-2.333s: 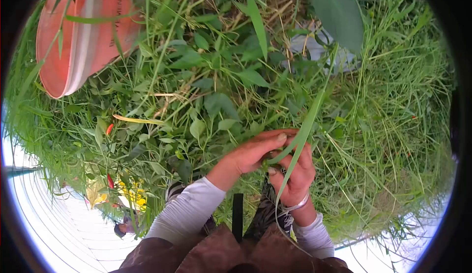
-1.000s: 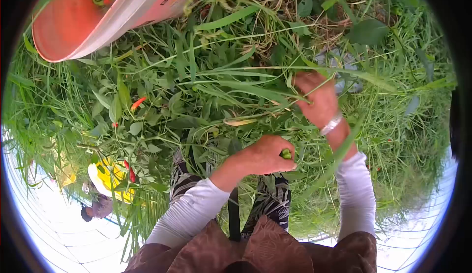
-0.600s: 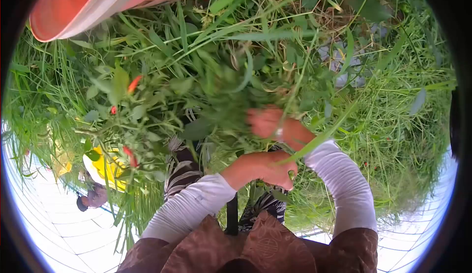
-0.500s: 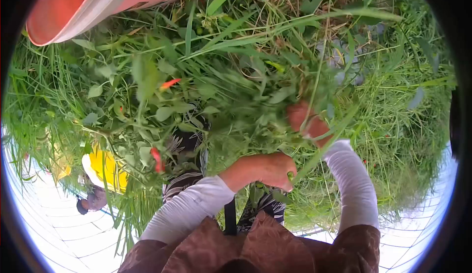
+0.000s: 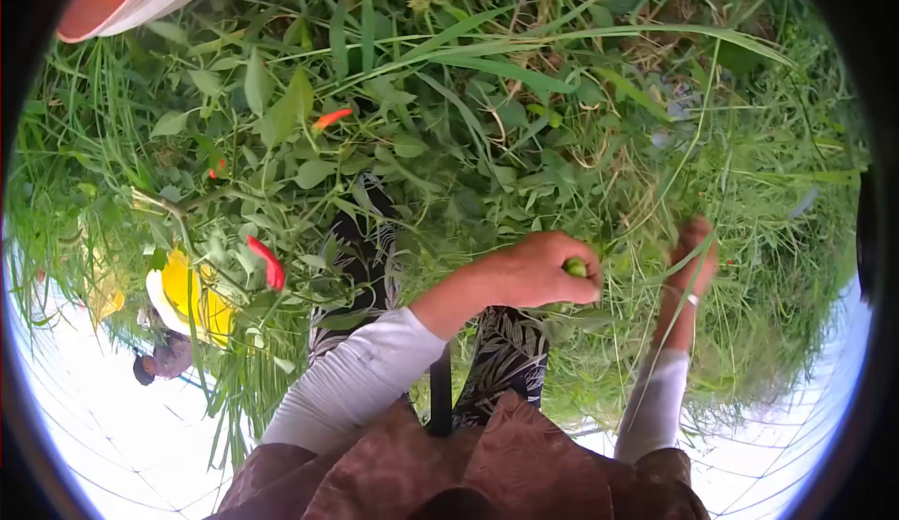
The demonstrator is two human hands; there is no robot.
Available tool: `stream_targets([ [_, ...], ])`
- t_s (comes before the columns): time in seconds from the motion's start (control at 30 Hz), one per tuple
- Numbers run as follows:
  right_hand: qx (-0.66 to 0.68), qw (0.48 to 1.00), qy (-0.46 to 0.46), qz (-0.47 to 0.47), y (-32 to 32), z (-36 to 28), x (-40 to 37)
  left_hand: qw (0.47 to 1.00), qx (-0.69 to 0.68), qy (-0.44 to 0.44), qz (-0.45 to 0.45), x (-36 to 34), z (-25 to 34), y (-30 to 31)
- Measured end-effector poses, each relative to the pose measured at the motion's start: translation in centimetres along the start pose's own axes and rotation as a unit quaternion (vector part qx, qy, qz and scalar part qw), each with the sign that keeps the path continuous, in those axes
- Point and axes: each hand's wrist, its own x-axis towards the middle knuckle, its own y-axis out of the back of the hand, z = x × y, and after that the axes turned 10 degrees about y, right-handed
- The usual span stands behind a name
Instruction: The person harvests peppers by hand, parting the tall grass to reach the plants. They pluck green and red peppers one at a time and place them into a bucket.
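My left hand (image 5: 552,272) is closed around a green pepper (image 5: 575,267), whose end shows between the curled fingers. It is above the leafy plants, in front of my patterned trousers (image 5: 506,356). To its right, my right hand (image 5: 693,250) is down among grass blades with its fingers curled in; what they hold, if anything, is hidden. A long thin blade of grass crosses that hand. Red peppers hang on the plants to the left: one pepper (image 5: 266,262) low down and an orange-red pepper (image 5: 332,119) farther up.
A pale bucket (image 5: 178,0) with a reddish inside lies tilted at the top left. Tall grass (image 5: 768,192) grows thickly on the right. A yellow container (image 5: 192,295) and another person (image 5: 167,359) are at the left. Grey stones or plastic (image 5: 679,108) show through the grass.
My left hand has moved up and slightly right, still closed around the green pepper. My right hand has moved right, away from the leafy plants into the grass. The view has shifted a little.
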Motion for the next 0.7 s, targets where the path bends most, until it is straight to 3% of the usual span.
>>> stream_targets([
  [0.07,0.243,0.965,0.02,0.095,2.8,-7.3,0.1,0.991,-0.123,-0.058,-0.001,-0.1,0.0,0.2],
  [0.1,0.26,0.947,0.121,0.145,0.0,-14.1,-1.1,0.99,-0.126,-0.056,0.003,0.1,-0.2,0.2],
  [0.13,0.332,0.913,0.214,0.098,-1.7,-17.5,-2.2,0.995,-0.091,-0.033,-0.011,0.4,-0.5,0.1],
  [0.2,0.048,0.967,0.246,-0.038,-6.8,-22.3,-4.9,0.998,-0.06,-0.003,-0.032,0.7,-0.7,-0.8],
  [0.23,0.19,0.951,0.181,-0.164,-10.8,-23.1,-5.6,0.992,0.086,0.046,-0.085,0.8,-0.5,-1.9],
  [0.27,-0.022,0.896,0.327,-0.299,-13.4,-22.3,-4.9,0.96,0.227,0.089,-0.138,0.8,-0.7,-3.0],
  [0.3,-0.11,0.826,0.474,-0.284,-16.8,-18.7,-4.1,0.961,0.217,0.09,-0.147,0.6,-1.3,-4.0],
  [0.33,-0.215,0.792,0.523,-0.228,-19.2,-15.6,-3.3,0.953,0.236,0.089,-0.169,0.5,-1.9,-4.9],
  [0.4,-0.328,0.755,0.541,-0.172,-21.6,-12.0,-1.0,0.945,0.251,0.09,-0.189,0.5,-2.4,-5.1],
  [0.5,-0.386,0.725,0.535,-0.197,-21.7,-10.9,1.4,0.958,0.222,0.088,-0.161,0.6,-2.4,-3.9],
  [0.63,-0.351,0.718,0.553,-0.236,-20.9,-10.3,3.2,0.978,0.165,0.045,-0.119,0.6,-2.4,-3.6],
  [0.7,-0.203,0.793,0.526,-0.233,-20.4,-11.0,3.4,0.987,0.148,0.001,-0.055,1.4,-3.4,-4.2],
])
